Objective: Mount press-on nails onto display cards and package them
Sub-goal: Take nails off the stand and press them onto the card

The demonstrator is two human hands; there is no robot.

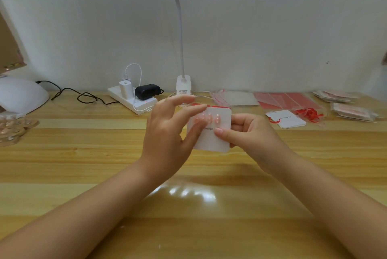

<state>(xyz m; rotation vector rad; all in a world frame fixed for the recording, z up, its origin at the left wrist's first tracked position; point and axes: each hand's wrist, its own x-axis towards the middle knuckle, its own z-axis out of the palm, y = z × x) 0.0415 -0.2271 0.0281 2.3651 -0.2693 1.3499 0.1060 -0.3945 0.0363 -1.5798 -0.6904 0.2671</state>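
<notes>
1. My right hand point(249, 133) pinches the white card point(211, 133) at its right edge, thumb on the front face and the other fingers curled behind it.
2. My left hand point(167, 133) is spread, fingers fairly straight. Its thumb and one fingertip lie on the left part of the card's front, by the pink nails point(206, 119); the other fingers fan out above, apart from the card.
3. The card is held up above the desk point(83, 164), in the middle of the view, its face turned towards me. It stands nearly upright, long axis running top to bottom, leaning slightly; a red strip shows along its top edge.
4. The nails sit in a row across the upper part of the card, each one pointing up and down. The leftmost ones are blurred behind my finger.
5. Another white card point(287, 120) lies flat on the desk to the right, well apart.
</notes>
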